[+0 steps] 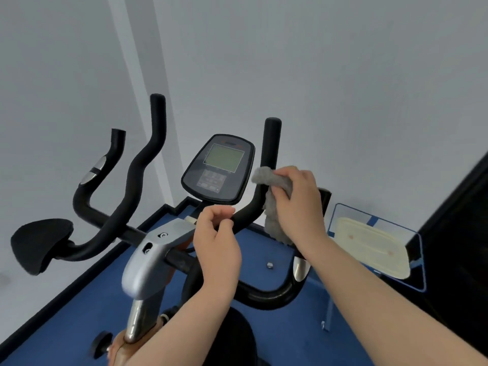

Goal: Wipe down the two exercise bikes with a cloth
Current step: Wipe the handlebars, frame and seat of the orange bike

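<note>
An exercise bike fills the view, with black foam handlebars (142, 159), a grey console (219, 169) with a screen, and a silver stem (148, 262). My right hand (298, 204) presses a grey cloth (272, 204) around the right upright handlebar (272, 138), just below its top. My left hand (215, 241) is curled around the curved bar under the console. A black padded rest (42, 244) sticks out at the far left. No second bike shows.
Blue floor (79, 299) runs under the bike up to a pale wall (317, 75) close behind the handlebars. A cream tray in a blue frame (369, 247) lies at the right, next to a black panel (462, 233).
</note>
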Tool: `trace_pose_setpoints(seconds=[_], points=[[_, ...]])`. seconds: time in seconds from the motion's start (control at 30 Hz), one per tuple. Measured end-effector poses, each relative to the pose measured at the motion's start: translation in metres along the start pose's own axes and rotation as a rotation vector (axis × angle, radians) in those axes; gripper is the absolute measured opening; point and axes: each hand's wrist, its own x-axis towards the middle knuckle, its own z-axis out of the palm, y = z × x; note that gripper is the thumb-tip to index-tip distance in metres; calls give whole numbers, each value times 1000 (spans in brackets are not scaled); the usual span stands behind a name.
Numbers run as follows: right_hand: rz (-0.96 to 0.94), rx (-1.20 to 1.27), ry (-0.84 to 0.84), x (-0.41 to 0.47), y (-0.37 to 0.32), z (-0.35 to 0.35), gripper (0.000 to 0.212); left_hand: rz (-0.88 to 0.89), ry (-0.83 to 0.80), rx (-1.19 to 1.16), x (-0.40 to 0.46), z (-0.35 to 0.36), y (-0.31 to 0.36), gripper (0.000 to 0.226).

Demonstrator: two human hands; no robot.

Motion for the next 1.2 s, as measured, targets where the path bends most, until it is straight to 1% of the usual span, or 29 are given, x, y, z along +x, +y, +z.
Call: trace_pose_setpoints(seconds=[0.03,0.07,0.13,0.2,0.23,0.33,0.37,0.4,0.47,0.5,0.53,0.57,0.63,0.67,0.7,0.73,0.8,0.83,0.87,0.9,0.97,1.0,1.03,1.13,1.2], points=[[28,3,41,-2,-3,5,18,-4,-12,-5,-1,0,1,33],[47,-5,42,-11,-3,12,17,-7,-23,-10,-2,0,1,33],[20,-25,-46,-38,1,24,20,-2,-42,-27,-2,-2,1,32],[-31,-21,-159,-43,1,16,22,2,-70,-38,-2,-2,1,31],[-53,-21,-140,-30,1,9,23,-6,-78,-39,-3,-1,0,31],[-105,15,77,13,-12,-7,23,-27,-64,-16,-4,1,0,31],[-129,-20,79,19,-13,-5,23,-28,-61,-15,-4,1,1,31],[-165,-99,18,20,-11,0,23,-31,-63,-15,-4,1,1,30],[-230,-293,-198,17,-2,4,23,-52,-76,-15,-2,-1,2,29],[-236,-305,-267,23,0,-1,23,-71,-84,-12,0,-2,3,28],[-239,-273,-289,36,-1,-9,23,-97,-101,-5,4,0,6,27],[-278,-219,-258,52,-5,-17,24,-125,-130,15,9,4,10,25],[-436,-117,-130,82,-12,-33,29,-168,-223,67,20,18,21,20],[-521,-62,-113,93,-10,-38,31,-170,-262,74,25,26,27,19],[-588,-26,-158,100,-4,-41,31,-153,-277,77,29,36,32,18],[-633,-25,-266,105,6,-43,30,-122,-263,85,33,46,37,18],[-633,-88,-568,116,31,-51,33,-72,-186,93,40,62,39,18],[-617,-98,-674,125,42,-57,37,-75,-145,85,42,69,38,18],[-602,-53,-700,135,51,-62,41,-96,-109,77,44,76,36,17],[-597,46,-645,146,57,-66,44,-122,-72,63,45,83,34,17],[-599,308,-433,159,59,-65,43,-150,10,23,46,93,30,18],[-605,415,-363,161,57,-59,43,-144,52,5,46,99,29,19],[-616,488,-337,160,56,-50,44,-132,88,-9,47,103,28,22],[-614,578,-401,143,70,-16,49,-119,145,-19,47,108,28,28],[-616,577,-488,136,88,-5,52,-95,136,3,46,106,28,30]])
